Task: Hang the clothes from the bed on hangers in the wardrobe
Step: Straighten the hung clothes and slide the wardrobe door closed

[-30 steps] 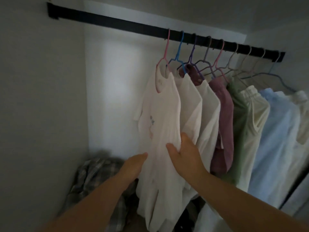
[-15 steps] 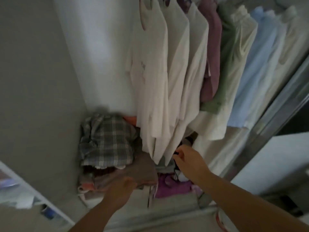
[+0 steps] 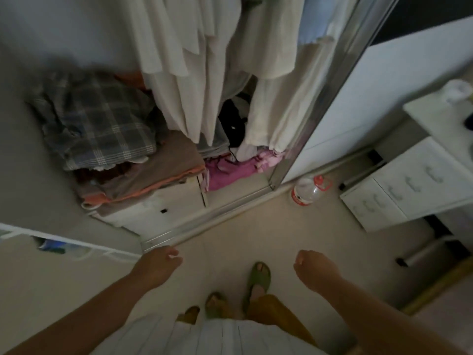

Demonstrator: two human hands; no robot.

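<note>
Both hands empty, fingers loosely curled: left hand (image 3: 160,262), right hand (image 3: 313,266), low over the beige floor (image 3: 256,226). Pale white hanging shirts (image 3: 184,60) hang inside the wardrobe, above the folded grey plaid cloth (image 3: 97,119).

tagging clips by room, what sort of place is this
Most likely a bedroom, at an open sliding-door wardrobe: hanging clothes above folded piles such as a plaid garment, and a white drawer unit beside it.

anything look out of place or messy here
A plastic bottle lies on its side on the floor by the wardrobe's sliding door. Inside, the plaid cloth sits crumpled on a folded stack, and pink clothes spill loosely beside it.
</note>
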